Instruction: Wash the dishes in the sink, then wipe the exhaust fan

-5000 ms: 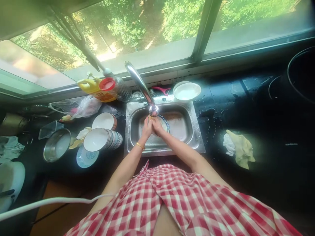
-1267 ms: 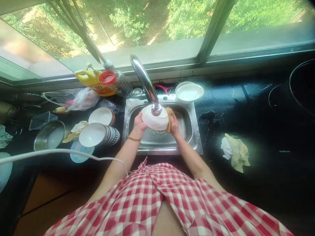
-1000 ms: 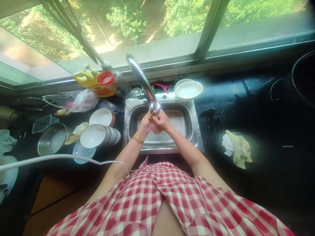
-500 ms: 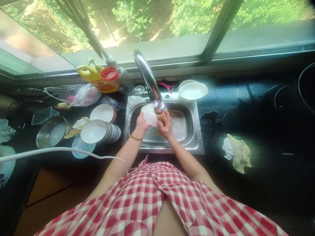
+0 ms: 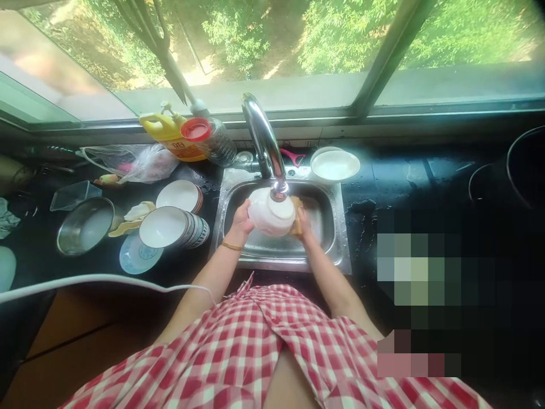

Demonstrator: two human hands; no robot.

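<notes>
Metal pot [image 5: 86, 227]: on the bench [image 5: 363, 238], left of the bowl stack [image 5: 162, 227].
Left hand [image 5: 243, 219]: fingers bent part way, gripping the left side of the white bowl [image 5: 268, 217], thumb on its outside.
White bowl: over the sink [image 5: 342, 238], just under the tap [image 5: 264, 135], bottom side up. It looks hard and not too heavy; it may be slippery if wet and might break if dropped. The rim looks like a good place to hold.
Tan scrubber [image 5: 297, 213]: against the bowl's right side; sponge or cloth, I can't tell.
Right hand [image 5: 304, 223]: fingers curled, holding the scrubber; some tips are hidden.
White dishes [image 5: 335, 165]: behind the sink's right corner.
</notes>
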